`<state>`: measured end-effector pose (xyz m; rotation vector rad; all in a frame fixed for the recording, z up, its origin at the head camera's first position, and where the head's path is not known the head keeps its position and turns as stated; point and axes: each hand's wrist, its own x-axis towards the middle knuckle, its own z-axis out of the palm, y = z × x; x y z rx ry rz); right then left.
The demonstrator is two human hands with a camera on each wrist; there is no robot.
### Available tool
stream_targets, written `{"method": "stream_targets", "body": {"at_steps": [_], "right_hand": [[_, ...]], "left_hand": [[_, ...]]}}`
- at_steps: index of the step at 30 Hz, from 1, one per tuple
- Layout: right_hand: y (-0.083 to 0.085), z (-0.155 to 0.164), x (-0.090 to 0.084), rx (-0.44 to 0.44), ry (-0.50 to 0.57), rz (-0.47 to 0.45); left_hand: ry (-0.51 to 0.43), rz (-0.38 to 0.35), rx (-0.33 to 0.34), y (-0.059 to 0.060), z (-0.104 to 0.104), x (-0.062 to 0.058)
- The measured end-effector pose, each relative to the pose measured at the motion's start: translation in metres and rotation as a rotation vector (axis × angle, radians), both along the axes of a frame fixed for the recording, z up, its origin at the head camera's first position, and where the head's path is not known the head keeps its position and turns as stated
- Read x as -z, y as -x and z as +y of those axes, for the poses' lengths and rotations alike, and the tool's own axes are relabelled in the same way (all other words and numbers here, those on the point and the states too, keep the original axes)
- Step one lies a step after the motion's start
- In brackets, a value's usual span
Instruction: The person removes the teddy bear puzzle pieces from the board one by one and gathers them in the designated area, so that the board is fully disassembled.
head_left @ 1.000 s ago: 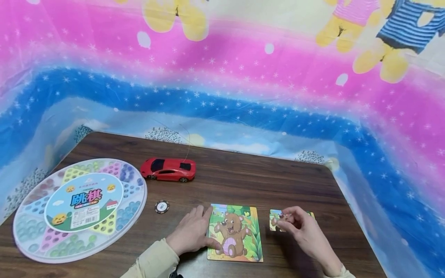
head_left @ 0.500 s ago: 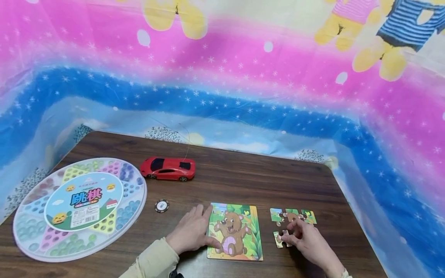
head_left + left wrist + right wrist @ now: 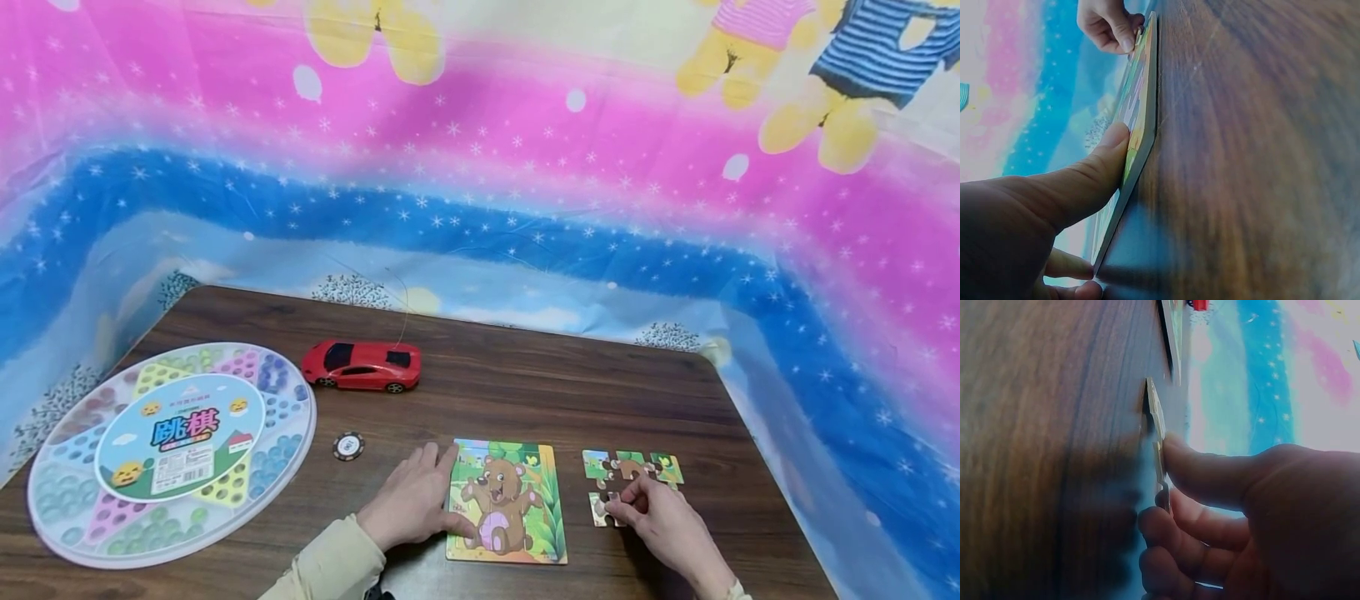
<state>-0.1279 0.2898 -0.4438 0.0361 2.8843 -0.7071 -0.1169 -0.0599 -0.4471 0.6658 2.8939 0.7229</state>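
Flatly, the left hand presses relaxed fingers on the thin cardboard bear puzzle board; the right hand pinches a knobbed puzzle piece on the wooden table.

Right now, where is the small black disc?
In the head view the small black disc lies flat on the table, between the round game board and the left hand, below the red toy car.

Dark wooden table bearing 5 items: round checkers board in a clear case at the left; red toy car farther back; black-and-white chip near centre; bear puzzle board at the near edge; loose puzzle pieces just right of it.
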Motion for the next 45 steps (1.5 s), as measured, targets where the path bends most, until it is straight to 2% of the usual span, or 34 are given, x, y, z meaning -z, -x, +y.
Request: {"method": "stream_targets", "body": {"at_steps": [14,37,45], "right_hand": [[0.0000,-0.0010,-0.0012,-0.025,-0.026,0.042],[0.0017,-0.0036,-0.0026,-0.040,-0.079,-0.004],[0.0015,-0.0038,-0.0008,-0.039,-0.097,0.022]], "left_hand": [[0.000,0.001,0.004,-0.0003,0.0000,0.0004],[-0.003,0.007,-0.004,-0.0012,-0.0003,0.0010],[-0.005,0.008,-0.002,-0.0012,-0.0002,0.0001]]}}
